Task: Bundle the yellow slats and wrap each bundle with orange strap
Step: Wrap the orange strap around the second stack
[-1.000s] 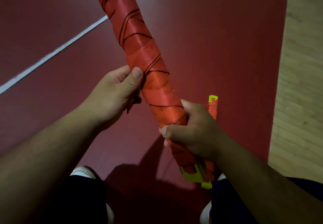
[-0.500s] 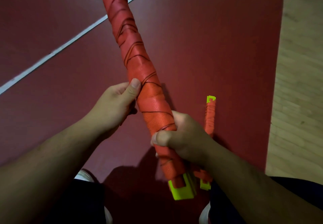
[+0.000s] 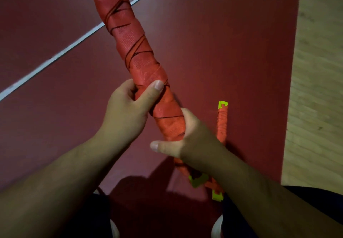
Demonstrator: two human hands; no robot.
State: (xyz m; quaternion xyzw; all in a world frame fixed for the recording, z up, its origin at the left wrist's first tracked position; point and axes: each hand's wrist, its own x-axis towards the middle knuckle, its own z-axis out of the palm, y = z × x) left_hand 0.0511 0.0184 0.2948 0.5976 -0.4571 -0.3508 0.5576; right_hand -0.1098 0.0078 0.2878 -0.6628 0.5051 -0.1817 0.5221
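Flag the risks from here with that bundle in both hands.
1. Both the left hand and right hand grip the bundle near its lower end; the long upper part, running out of frame, could lever and swing.
2. The strap lies in uneven, crossing turns; sliding hands might loosen an edge.
3. A smaller bundle lies on the floor near the right hand; it could get knocked or stepped on.

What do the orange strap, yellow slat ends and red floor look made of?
The orange strap around the bundle: woven synthetic webbing, probably; fine weave texture, slight sheen, dark edge lines.
The yellow slat ends: likely moulded plastic; bright lime, crisp notched profiles.
The red floor: smooth matte sheet, perhaps vinyl or rubber sports flooring; painted white line, no grain.
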